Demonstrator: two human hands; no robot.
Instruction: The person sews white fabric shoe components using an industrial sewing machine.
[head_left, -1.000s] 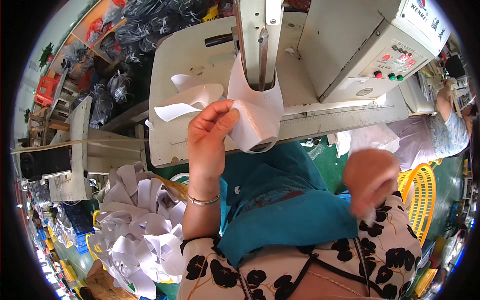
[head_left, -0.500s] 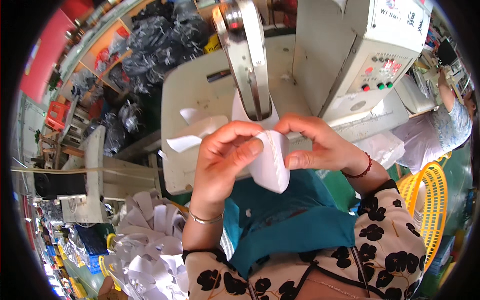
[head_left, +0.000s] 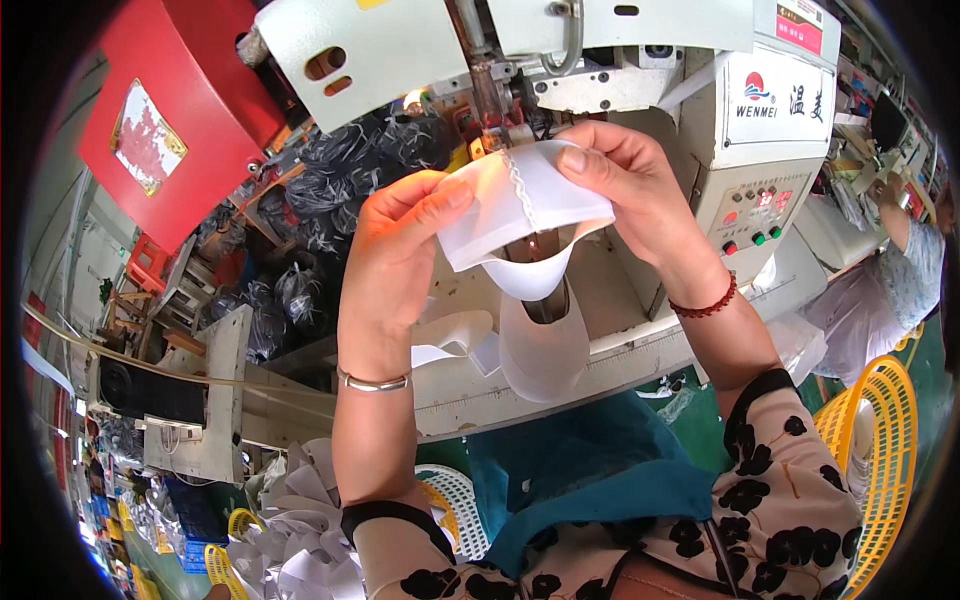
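Both my hands hold a white shoe upper (head_left: 480, 210) up at the working head of a machine, level with its metal nozzle. A pale zigzag seam runs down the upper's middle. My left hand (head_left: 395, 250) pinches its left side between thumb and fingers. On the far right edge, my right hand (head_left: 630, 185) grips with the thumb on top. Beneath it stands the machine's metal post, partly hidden by the upper. Around the post's lower end is a rounded white form (head_left: 540, 350); whether it belongs to the machine I cannot tell.
White cut pieces (head_left: 455, 335) lie on the machine table (head_left: 620, 365) at left. The control box (head_left: 745, 180) stands at right. Many white pieces (head_left: 290, 530) are heaped at lower left. A yellow basket (head_left: 885, 430) stands at right, near another person (head_left: 880, 290).
My hands have lifted the upper away from my body, up to the machine head, and spread it wider. The view has tilted up, showing more of the machine.
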